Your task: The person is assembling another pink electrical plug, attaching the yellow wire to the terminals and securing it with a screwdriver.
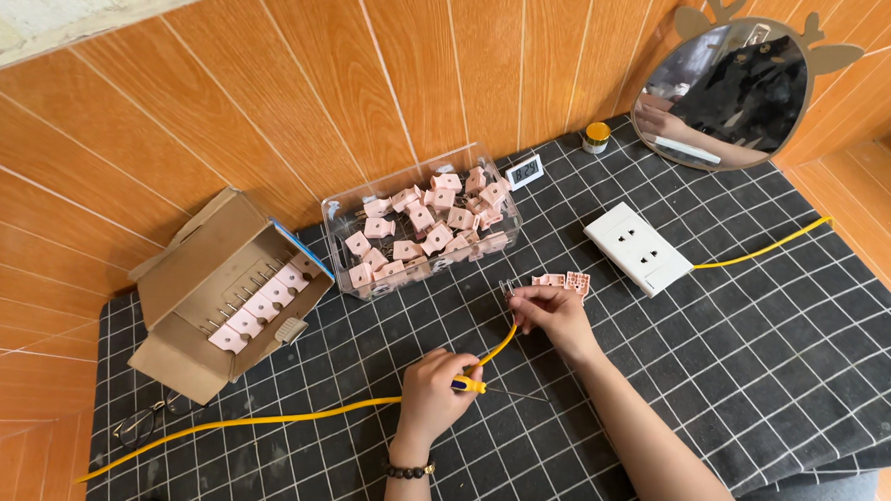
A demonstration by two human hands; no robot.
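Gripping a screwdriver [468,384] in the clenched left hand [434,389], wrist bent over the mat [770,347]; pinching the yellow cable [273,420] end in the right hand [551,311], beside pink parts [564,280].

Cardboard box [222,295]: left of frame centre, brown, lying on side on checked black cloth, flaps open toward upper left; row of pale pink parts with metal pins visible inside; thin blue edge at upper right corner.

Clear plastic container [419,222]: upper centre, rectangular, lidless, against orange tiled wall, heaped with pink parts.

Small digital display [525,169]: just right of container, white frame, grey screen with dark digits, propped upright.
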